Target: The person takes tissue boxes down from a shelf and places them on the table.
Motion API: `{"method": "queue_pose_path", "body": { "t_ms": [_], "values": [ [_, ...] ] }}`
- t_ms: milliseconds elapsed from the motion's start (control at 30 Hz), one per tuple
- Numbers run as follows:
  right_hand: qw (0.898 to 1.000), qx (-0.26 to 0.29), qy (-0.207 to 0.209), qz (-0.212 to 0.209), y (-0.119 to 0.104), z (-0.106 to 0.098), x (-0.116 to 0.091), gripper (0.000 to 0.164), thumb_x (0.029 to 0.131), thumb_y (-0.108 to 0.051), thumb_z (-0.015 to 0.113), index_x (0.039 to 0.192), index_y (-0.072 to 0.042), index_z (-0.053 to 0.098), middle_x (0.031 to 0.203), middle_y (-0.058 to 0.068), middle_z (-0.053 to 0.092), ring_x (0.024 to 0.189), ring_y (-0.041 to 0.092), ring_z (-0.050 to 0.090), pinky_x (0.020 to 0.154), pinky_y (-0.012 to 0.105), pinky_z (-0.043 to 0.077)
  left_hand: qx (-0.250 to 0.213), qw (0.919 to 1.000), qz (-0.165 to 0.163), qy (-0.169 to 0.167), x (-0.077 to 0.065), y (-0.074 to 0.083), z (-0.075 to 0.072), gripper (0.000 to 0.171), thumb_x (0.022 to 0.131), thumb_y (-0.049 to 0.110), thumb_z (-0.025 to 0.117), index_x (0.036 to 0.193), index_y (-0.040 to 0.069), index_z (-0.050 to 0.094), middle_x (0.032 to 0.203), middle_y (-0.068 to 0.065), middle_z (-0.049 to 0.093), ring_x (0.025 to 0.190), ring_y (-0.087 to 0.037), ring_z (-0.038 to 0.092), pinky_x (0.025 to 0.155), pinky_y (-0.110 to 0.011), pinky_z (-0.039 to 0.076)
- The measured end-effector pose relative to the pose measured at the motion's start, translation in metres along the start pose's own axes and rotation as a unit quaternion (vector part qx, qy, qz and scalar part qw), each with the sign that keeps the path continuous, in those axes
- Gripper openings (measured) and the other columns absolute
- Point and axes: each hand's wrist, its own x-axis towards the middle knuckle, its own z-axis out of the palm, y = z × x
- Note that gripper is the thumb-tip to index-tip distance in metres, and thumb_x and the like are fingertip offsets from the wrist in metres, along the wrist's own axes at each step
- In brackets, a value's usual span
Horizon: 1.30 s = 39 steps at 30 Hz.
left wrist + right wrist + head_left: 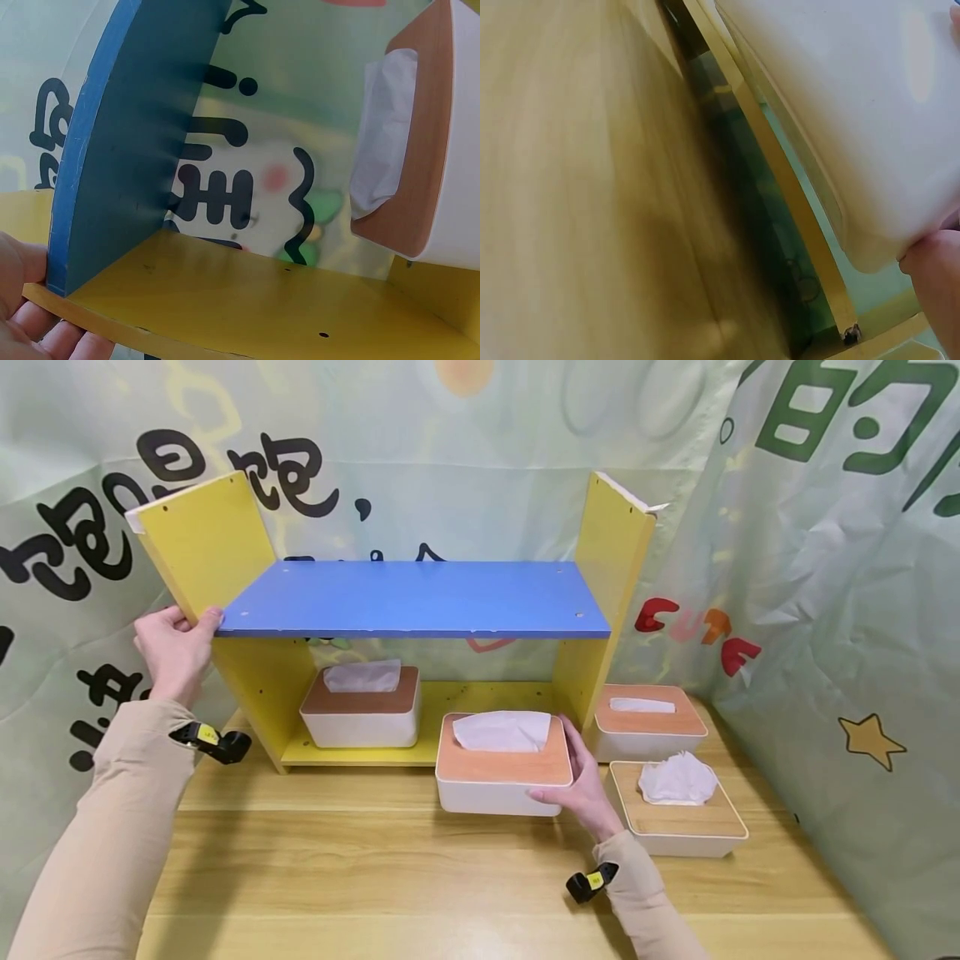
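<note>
My left hand (176, 647) grips the front edge of the shelf unit's yellow left side panel (206, 539), its thumb by the corner of the blue board (420, 602). In the left wrist view, fingertips (56, 337) curl round the yellow edge. My right hand (588, 785) holds a white tissue box (498, 797) with a wood-look lid by its right end, before the lower opening. The right wrist view shows that box's white side (855, 112) raised off the table, with the thumb (937, 270) against it. Another tissue box (360, 727) sits on the lower yellow board, at the left.
Right of the unit, a tissue box (648, 743) stands at the back, with another tissue box (678, 843) in front of it, close to my right wrist. The yellow right side panel (618, 552) rises beside them. Printed cloth (465, 510) hangs behind the wooden table (360, 860).
</note>
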Motion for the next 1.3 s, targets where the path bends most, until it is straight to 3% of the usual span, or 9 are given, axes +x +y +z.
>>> {"method": "queue_pose_path", "body": {
  "t_ms": [133,200,300,500,733,933,1167,1300],
  "values": [
    [1.000,-0.001,-0.005,0.000,0.000,0.000,-0.006,0.123,0.062,0.008,0.086,0.162,-0.010,0.015,0.159,0.022,0.031,0.124,0.001,0.053,0.100,0.017,0.051,0.009,1.0000,-0.001,-0.002,0.000,0.000,0.000,0.053,0.095,0.025,0.067,0.141,0.002,0.055,0.058,0.037,0.057,0.062,0.018,0.058,0.068,-0.002,0.050],
    [1.000,0.004,-0.006,0.001,0.001,-0.001,-0.007,0.124,0.062,0.008,0.087,0.162,-0.010,0.015,0.159,0.020,0.031,0.125,0.001,0.052,0.101,0.018,0.050,0.010,1.0000,-0.001,0.000,0.000,0.000,0.000,0.052,0.095,0.024,0.068,0.141,0.003,0.056,0.066,0.034,0.065,0.062,0.017,0.058,0.067,-0.002,0.050],
    [1.000,0.012,-0.006,-0.003,0.002,-0.002,-0.010,0.124,0.062,0.009,0.087,0.161,-0.008,0.015,0.156,0.011,0.036,0.126,0.001,0.051,0.102,0.018,0.050,0.013,0.9999,0.001,0.003,0.000,-0.001,0.000,0.051,0.095,0.025,0.068,0.140,0.003,0.057,0.069,0.033,0.066,0.063,0.017,0.058,0.067,-0.001,0.050],
    [0.999,0.021,-0.015,-0.022,0.004,-0.003,-0.016,0.123,0.061,0.012,0.085,0.160,-0.003,0.014,0.146,-0.006,0.044,0.125,0.001,0.052,0.101,0.018,0.051,0.012,0.9999,0.001,0.002,0.000,0.000,0.000,0.053,0.095,0.025,0.068,0.141,0.002,0.056,0.057,0.037,0.056,0.062,0.018,0.058,0.066,-0.001,0.049],
    [0.999,0.022,-0.027,-0.033,0.005,-0.002,-0.024,0.125,0.060,0.010,0.087,0.160,0.001,0.012,0.144,-0.008,0.047,0.124,0.001,0.054,0.100,0.019,0.052,0.005,1.0000,0.000,0.002,0.001,0.000,0.000,0.053,0.095,0.023,0.068,0.141,0.001,0.055,0.058,0.036,0.058,0.062,0.017,0.058,0.065,-0.001,0.050],
    [0.999,0.028,-0.027,-0.024,0.009,-0.003,-0.031,0.124,0.061,0.010,0.086,0.160,-0.002,0.012,0.145,-0.011,0.047,0.125,0.000,0.053,0.102,0.018,0.051,0.017,0.9998,0.007,-0.003,0.002,-0.001,0.000,0.054,0.095,0.026,0.066,0.142,0.000,0.054,0.051,0.039,0.051,0.060,0.019,0.056,0.064,0.000,0.047],
    [0.999,0.016,-0.024,-0.015,0.013,-0.005,-0.035,0.123,0.062,0.012,0.085,0.160,-0.002,0.012,0.144,-0.011,0.047,0.125,-0.001,0.053,0.102,0.018,0.050,0.015,0.9999,0.004,-0.002,0.003,-0.002,-0.001,0.055,0.095,0.028,0.067,0.142,0.002,0.055,0.059,0.038,0.057,0.061,0.019,0.057,0.065,0.000,0.048],
    [1.000,0.006,-0.022,-0.009,0.014,-0.005,-0.036,0.123,0.062,0.011,0.085,0.161,-0.003,0.012,0.145,-0.011,0.046,0.126,-0.002,0.053,0.103,0.017,0.049,0.017,0.9998,0.004,-0.004,0.003,-0.002,0.000,0.055,0.095,0.027,0.066,0.142,0.001,0.054,0.054,0.039,0.053,0.060,0.019,0.056,0.065,0.000,0.047]
  ]
}}
